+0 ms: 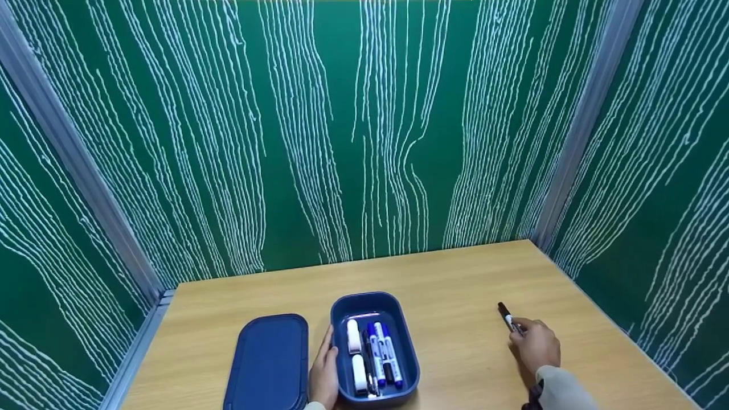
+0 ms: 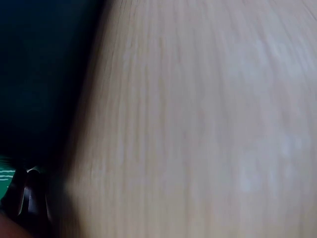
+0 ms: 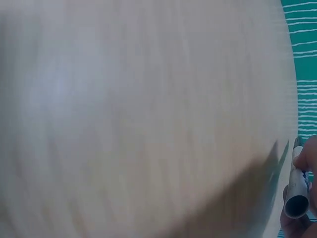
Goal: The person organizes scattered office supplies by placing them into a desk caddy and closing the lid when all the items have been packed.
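My right hand (image 1: 536,344) pinches a marker (image 1: 506,314) with a black cap and white barrel, over the right part of the table. In the right wrist view, the round end of the marker (image 3: 297,206) faces the camera. My left hand (image 1: 324,376) lies along the left wall of a dark blue open box (image 1: 409,347), its fingers fairly straight against that side. Inside the box are several white markers (image 1: 376,350) with blue or black caps and two white rounded blocks (image 1: 353,336). The left wrist view has only dark fingers (image 2: 34,198) at its lower left.
A dark blue lid (image 1: 267,361) lies flat left of the box, close to my left hand. Under everything is a wooden table (image 1: 455,285). Green panels (image 1: 398,216) with wavy white lines stand behind and at both sides, joined by grey metal posts (image 1: 561,171).
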Available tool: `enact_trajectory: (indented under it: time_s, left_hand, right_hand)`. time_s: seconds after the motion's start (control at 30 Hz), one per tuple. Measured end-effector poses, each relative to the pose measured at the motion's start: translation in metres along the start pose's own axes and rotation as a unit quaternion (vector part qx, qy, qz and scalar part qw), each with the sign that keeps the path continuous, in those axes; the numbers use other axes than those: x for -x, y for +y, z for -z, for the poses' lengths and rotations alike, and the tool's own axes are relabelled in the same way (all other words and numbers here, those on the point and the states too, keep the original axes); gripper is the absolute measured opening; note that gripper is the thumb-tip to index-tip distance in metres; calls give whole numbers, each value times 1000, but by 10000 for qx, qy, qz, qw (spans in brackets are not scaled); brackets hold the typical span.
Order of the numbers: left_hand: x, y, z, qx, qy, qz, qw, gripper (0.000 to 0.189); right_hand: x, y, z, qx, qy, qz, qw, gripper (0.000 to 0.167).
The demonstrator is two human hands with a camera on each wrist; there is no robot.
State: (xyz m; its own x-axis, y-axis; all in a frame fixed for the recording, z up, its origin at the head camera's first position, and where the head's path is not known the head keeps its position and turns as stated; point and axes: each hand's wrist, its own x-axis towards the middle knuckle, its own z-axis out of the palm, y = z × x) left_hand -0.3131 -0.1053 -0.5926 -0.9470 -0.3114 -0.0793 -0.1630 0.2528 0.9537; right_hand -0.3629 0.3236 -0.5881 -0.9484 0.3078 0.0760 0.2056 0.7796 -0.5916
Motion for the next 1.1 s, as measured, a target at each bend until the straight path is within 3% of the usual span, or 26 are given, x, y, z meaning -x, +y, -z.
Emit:
enact_trajectory:
  time_s: [0.3,0.73,1.1]
  left_hand:
    - [-1,0,2,75,-71,-12,9999,48]
    - [2,-3,2,111,9,-325,9994,47]
    - [0,-3,2,66,-49,-76,9999,48]
  right_hand:
    - [7,-21,-2,-448,365,337,9978,39]
    - [8,-47,1,-1077,601,347,9918,35]
    - [10,-64,7,-1262,681,474,9885,37]
